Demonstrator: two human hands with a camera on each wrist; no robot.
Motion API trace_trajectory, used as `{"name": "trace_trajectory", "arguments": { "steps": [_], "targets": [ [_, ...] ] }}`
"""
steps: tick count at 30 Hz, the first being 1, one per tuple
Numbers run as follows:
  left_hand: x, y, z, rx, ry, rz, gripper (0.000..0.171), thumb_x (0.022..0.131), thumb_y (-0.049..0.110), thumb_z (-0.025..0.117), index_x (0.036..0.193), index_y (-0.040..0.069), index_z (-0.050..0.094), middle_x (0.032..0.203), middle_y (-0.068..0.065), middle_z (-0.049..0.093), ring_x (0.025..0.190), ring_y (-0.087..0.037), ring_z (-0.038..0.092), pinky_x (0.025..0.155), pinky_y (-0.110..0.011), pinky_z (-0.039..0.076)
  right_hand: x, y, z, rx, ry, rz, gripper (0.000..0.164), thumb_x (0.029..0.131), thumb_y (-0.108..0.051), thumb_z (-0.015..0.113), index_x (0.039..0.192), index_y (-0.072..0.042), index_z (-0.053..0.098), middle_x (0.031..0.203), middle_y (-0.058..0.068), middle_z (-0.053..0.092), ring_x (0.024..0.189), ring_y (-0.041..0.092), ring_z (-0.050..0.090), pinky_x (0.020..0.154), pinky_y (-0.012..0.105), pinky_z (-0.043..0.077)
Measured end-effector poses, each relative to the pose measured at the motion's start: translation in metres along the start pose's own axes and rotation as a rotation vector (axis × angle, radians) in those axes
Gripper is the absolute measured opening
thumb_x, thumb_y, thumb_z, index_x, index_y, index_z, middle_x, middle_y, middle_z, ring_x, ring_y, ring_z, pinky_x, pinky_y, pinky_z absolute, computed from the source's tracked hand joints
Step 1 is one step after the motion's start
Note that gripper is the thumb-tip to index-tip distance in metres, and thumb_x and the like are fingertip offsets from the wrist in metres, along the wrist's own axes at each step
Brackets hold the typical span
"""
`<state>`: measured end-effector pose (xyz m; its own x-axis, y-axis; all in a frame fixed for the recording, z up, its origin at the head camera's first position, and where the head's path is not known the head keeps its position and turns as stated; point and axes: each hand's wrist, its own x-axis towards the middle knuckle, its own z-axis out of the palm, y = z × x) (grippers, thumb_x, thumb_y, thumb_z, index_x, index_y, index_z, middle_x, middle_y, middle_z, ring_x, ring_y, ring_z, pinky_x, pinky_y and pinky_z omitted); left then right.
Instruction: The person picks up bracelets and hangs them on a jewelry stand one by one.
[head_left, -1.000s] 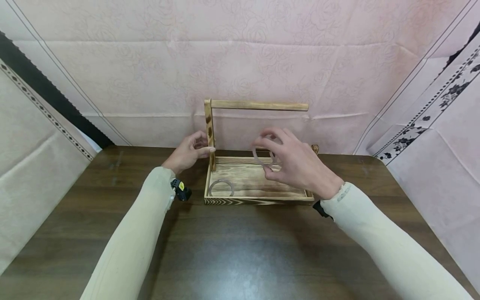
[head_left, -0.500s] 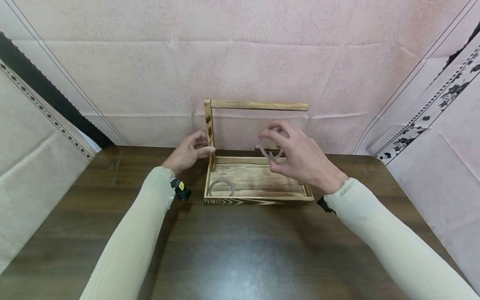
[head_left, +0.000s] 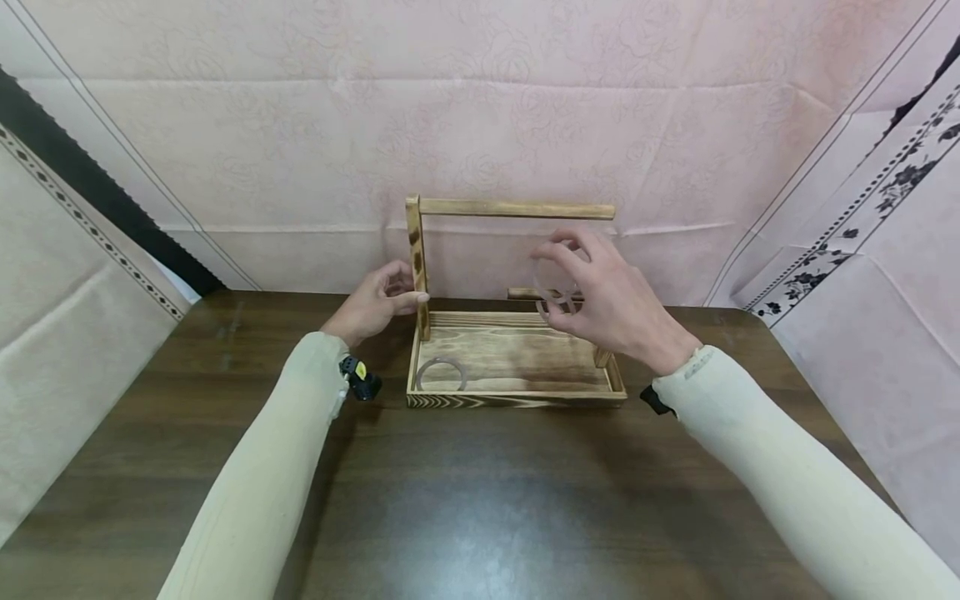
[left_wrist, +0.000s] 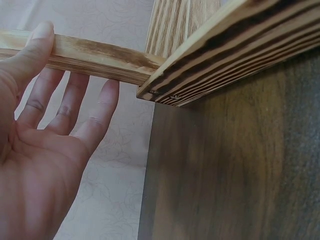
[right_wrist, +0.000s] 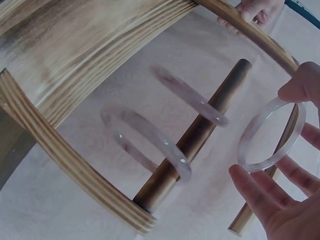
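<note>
A wooden display stand has a shallow tray, a tall left post with a top bar, and a lower bar on the right post. My left hand grips the tall post between thumb and fingers. My right hand pinches a pale translucent bangle by its edges, just off the lower bar's free end. In the right wrist view, a bangle and another bangle hang around the lower bar. One more bangle lies in the tray's front left corner.
The stand sits at the back of a dark brown wooden table. Close behind it hangs a pale pink patterned cloth. White cloth panels flank the table on both sides.
My right hand has moved right and slightly up with the bangle, and more of the lower bar and right post shows. My left hand stays on the tall post.
</note>
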<state>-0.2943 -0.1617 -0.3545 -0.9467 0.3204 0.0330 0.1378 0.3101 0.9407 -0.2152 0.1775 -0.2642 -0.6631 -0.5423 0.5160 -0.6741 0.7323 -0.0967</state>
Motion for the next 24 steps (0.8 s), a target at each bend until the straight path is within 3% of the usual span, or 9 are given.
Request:
{"name": "trace_trajectory", "arguments": {
  "steps": [5,8,11,15,24],
  "targets": [
    [0.0,0.0,0.0,-0.023,-0.004,0.001,0.027,0.099,0.009,0.067,0.121,0.004,0.053,0.121,-0.012,0.059,0.114,-0.022,0.058,0.107,-0.044,0.055,0.0,0.006,0.0,0.007,0.015,0.019,0.058,0.082,-0.018,0.076,0.137,-0.02,0.057,0.144,0.01,0.049,0.125,0.028,0.049,0.076,0.046,0.056],
    [0.001,0.0,0.001,-0.041,-0.002,0.001,0.026,0.098,0.007,0.067,0.12,0.003,0.053,0.119,-0.011,0.059,0.112,-0.02,0.059,0.106,-0.045,0.055,0.0,0.009,0.0,0.004,0.028,0.03,0.058,0.082,-0.016,0.076,0.138,-0.019,0.058,0.144,0.012,0.049,0.108,0.026,0.059,0.077,0.044,0.056],
    [0.001,0.0,0.001,-0.046,-0.001,0.002,0.025,0.098,0.007,0.067,0.12,0.003,0.053,0.118,-0.01,0.06,0.111,-0.019,0.06,0.107,-0.044,0.055,0.0,0.012,-0.001,-0.003,0.025,0.048,0.061,0.081,-0.017,0.077,0.139,-0.019,0.057,0.145,0.013,0.048,0.103,0.025,0.059,0.078,0.044,0.055],
    [0.002,0.0,0.001,-0.041,-0.005,0.001,0.026,0.098,0.01,0.067,0.12,0.004,0.054,0.118,-0.01,0.061,0.112,-0.019,0.061,0.107,-0.043,0.055,0.001,0.015,-0.003,-0.011,0.024,0.06,0.063,0.08,-0.017,0.078,0.139,-0.019,0.056,0.144,0.014,0.048,0.12,0.03,0.051,0.083,0.048,0.054],
    [0.001,0.001,-0.001,-0.045,-0.012,0.002,0.027,0.099,0.011,0.067,0.121,0.003,0.053,0.121,-0.015,0.062,0.114,-0.02,0.061,0.107,-0.044,0.055,0.002,0.021,-0.004,-0.007,0.03,0.083,0.064,0.078,-0.016,0.079,0.138,-0.017,0.056,0.144,0.014,0.048,0.123,0.033,0.049,0.09,0.051,0.053]
  ]
}}
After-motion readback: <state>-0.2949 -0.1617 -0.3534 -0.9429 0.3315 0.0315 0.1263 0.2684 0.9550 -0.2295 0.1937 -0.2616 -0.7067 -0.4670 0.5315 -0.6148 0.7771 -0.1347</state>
